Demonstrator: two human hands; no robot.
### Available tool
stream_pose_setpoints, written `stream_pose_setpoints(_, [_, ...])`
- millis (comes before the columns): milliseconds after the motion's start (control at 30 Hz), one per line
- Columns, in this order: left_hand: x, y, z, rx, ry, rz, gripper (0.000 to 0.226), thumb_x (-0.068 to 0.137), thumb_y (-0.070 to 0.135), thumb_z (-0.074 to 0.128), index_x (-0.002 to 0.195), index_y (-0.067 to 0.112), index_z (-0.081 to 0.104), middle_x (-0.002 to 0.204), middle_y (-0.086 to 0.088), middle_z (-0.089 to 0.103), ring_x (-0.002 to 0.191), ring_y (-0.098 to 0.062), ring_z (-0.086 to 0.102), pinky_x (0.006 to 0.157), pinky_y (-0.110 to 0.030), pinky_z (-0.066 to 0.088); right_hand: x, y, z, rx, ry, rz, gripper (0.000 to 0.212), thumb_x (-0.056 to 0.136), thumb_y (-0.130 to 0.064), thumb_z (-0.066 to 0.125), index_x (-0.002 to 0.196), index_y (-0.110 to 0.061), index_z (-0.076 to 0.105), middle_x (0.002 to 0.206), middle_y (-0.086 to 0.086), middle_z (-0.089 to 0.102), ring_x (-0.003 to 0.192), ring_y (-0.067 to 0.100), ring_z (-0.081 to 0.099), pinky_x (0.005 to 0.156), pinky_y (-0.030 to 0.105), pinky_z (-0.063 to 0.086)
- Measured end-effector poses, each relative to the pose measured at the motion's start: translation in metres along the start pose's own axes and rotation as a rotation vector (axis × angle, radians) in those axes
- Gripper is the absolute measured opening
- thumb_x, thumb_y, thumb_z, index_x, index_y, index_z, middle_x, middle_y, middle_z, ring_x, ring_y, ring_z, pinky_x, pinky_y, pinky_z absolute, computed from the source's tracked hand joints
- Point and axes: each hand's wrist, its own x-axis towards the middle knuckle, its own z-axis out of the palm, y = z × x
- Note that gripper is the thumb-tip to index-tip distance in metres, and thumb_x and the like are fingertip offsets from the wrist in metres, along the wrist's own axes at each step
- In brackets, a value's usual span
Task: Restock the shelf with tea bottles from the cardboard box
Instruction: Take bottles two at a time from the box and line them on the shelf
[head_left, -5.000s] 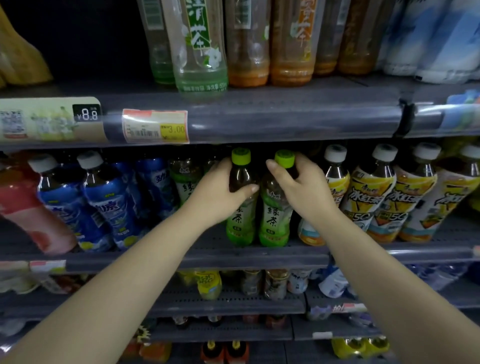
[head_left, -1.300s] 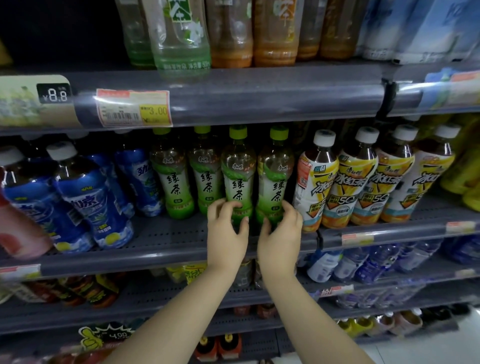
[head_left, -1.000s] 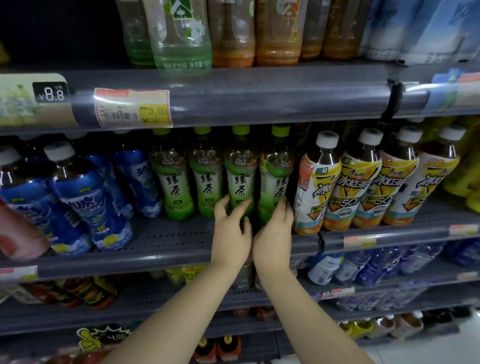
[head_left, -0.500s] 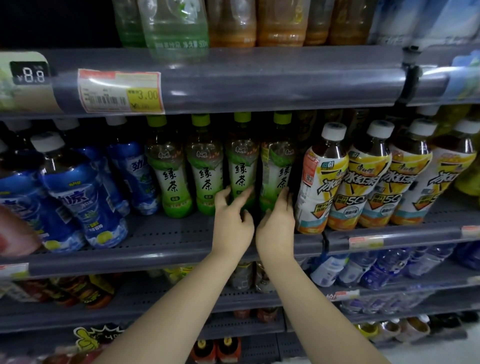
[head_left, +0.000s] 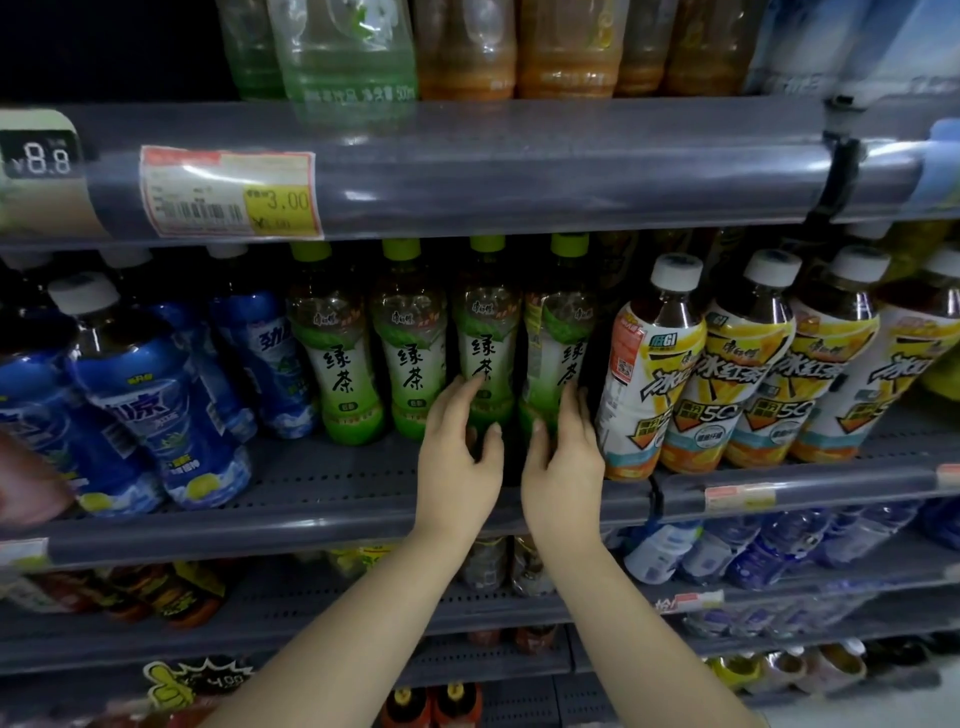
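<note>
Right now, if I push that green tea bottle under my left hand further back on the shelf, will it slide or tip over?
The green tea bottle looks full, so probably heavy enough to slide. It is tall and narrow, so a high push may tip it; your left hand sits low, which helps. The neighbouring green bottles stand close and should steady it.

Clear glossy plastic tea bottles (head_left: 485, 338) stand on a matt grey perforated metal shelf (head_left: 332, 475).
</note>
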Motion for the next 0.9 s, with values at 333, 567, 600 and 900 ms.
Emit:
stream_pose_setpoints(333, [0.0049, 0.002, 0.005, 0.032, -0.015, 0.016, 0.06, 0.089, 0.003, 0.052, 0.142, 0.024, 0.036, 0.145, -0.001, 0.034, 0.125, 0.003, 0.031, 0.09, 0.01, 0.019, 0.0033, 0.0024, 0.0042, -0.074, -0.01, -0.005, 0.054, 0.095, -0.007, 0.045, 0.145, -0.007, 0.027, 0.15, 0.017, 0.03, 0.142, 0.03, 0.022, 0.114, 0.028, 0.015])
stream_pose_setpoints(567, [-0.0001, 0.0029, 0.0041, 0.035, -0.035, 0.021, 0.071, 0.091, 0.01, 0.054, 0.149, 0.03, 0.018, 0.144, -0.002, 0.031, 0.112, 0.017, 0.026, 0.08, 0.011, 0.026, 0.0021, 0.0, 0.0033, -0.086, -0.015, -0.006, 0.055, 0.095, -0.008, 0.045, 0.146, -0.008, 0.024, 0.151, 0.016, 0.028, 0.144, 0.028, 0.017, 0.113, 0.023, 0.01])
stream_pose_setpoints(600, [-0.0001, 0.0027, 0.0048, 0.043, -0.044, 0.015, 0.073, 0.091, 0.012, 0.054, 0.15, 0.031, 0.015, 0.147, -0.002, 0.028, 0.115, 0.017, 0.024, 0.08, 0.011, 0.025, 0.0017, 0.0001, 0.0027, -0.088, -0.019, -0.007, 0.056, 0.095, -0.007, 0.045, 0.146, -0.009, 0.024, 0.152, 0.016, 0.027, 0.144, 0.027, 0.017, 0.112, 0.022, 0.009])
stream_pose_setpoints(900, [0.0046, 0.0038, 0.0037, 0.086, -0.273, -0.067, 0.086, 0.093, 0.001, 0.043, 0.147, 0.034, -0.014, 0.161, -0.001, -0.007, 0.146, -0.014, 0.009, 0.102, -0.01, 0.01, 0.0031, -0.0046, 0.004, -0.138, -0.121, -0.018, 0.076, 0.084, 0.012, 0.046, 0.149, -0.006, 0.012, 0.156, 0.018, 0.009, 0.144, 0.028, 0.012, 0.107, 0.014, 0.002])
